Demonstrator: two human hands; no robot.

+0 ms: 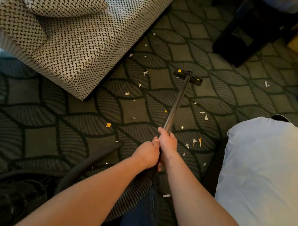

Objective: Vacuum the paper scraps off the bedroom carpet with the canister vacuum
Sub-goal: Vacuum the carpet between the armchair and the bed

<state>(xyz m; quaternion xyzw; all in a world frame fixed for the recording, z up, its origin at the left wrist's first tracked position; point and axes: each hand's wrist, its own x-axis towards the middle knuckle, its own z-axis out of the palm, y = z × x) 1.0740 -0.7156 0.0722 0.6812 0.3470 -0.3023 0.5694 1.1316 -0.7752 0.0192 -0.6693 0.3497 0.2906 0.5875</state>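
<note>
Carpet (45, 136) littered. Wand (177, 101) runs straight ahead from the grip, leaning slightly right, with the head (187, 77) down at the far end. Right hand (167, 144) is wrapped round the wand in front, left hand (148, 155) wrapped just behind, touching it. Scraps (206, 117) lie both sides, mostly nearer than the head. Likely a pull-back stroke.

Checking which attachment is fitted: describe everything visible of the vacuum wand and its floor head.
The wand is a straight, shiny metal tube slanting away from the person down to a narrow black floor head with yellow marks near each end, resting on the patterned carpet. The right hand grips its near end; the left hand grips just behind.
</note>
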